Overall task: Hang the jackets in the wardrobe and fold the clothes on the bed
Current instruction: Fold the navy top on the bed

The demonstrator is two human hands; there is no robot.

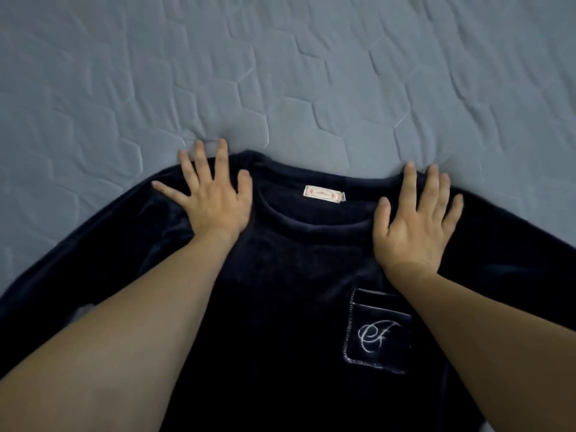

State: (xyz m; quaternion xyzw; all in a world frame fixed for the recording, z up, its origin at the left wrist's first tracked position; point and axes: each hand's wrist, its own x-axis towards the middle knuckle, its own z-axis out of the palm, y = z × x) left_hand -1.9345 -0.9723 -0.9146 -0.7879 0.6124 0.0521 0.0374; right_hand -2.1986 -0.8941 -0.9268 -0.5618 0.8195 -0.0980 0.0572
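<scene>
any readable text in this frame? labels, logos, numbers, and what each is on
"F": a looping script monogram, stitched in light thread on the chest pocket of the dark top; the flourish beside it may be a second letter, cannot tell.
Neck label: red mark on cream, too small and blurred to read.
Small side tab at that label's end: unreadable.
No other text; none on the bedcover.

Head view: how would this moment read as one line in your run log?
step: flatten before folding | dark top: face up on bed | left hand, right hand: open, pressing shoulders
</scene>
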